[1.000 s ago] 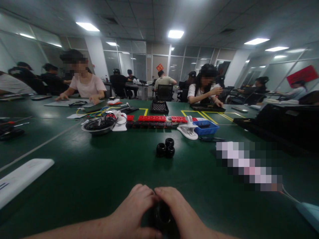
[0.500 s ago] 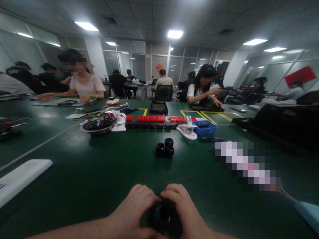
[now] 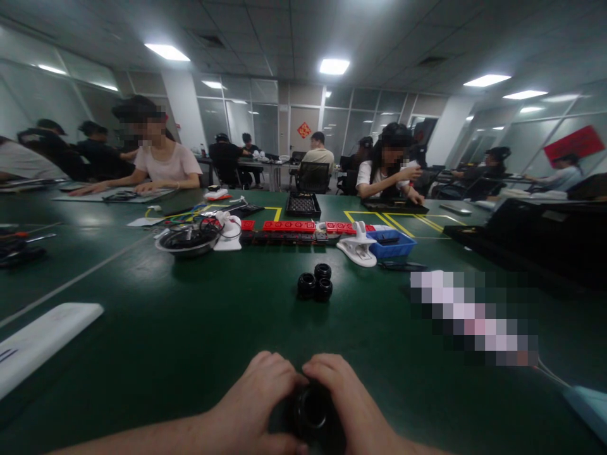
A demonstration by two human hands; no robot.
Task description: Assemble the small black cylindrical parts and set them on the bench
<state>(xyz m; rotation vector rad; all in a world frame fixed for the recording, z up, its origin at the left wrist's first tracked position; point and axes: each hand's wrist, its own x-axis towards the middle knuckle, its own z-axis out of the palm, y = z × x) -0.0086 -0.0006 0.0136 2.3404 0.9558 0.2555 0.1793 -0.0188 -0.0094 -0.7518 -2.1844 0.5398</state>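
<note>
At the bottom edge of the head view my left hand (image 3: 251,404) and my right hand (image 3: 351,404) are closed together around a black ring-shaped part (image 3: 310,412), its round opening facing up between my fingers. Further out on the green table (image 3: 190,328) lie three similar black rings (image 3: 315,284) in a tight cluster, well beyond both hands.
A metal bowl with cables (image 3: 187,240), a row of red and black blocks (image 3: 289,231), a white clamp (image 3: 358,248) and a blue tray (image 3: 391,242) stand mid-table. A white slab (image 3: 40,344) lies at left. Several other people work at the far side.
My hands stay in place around the black ring; the fingers shift slightly and the ring's opening shows a little differently. The person at the far left moves their arms.
</note>
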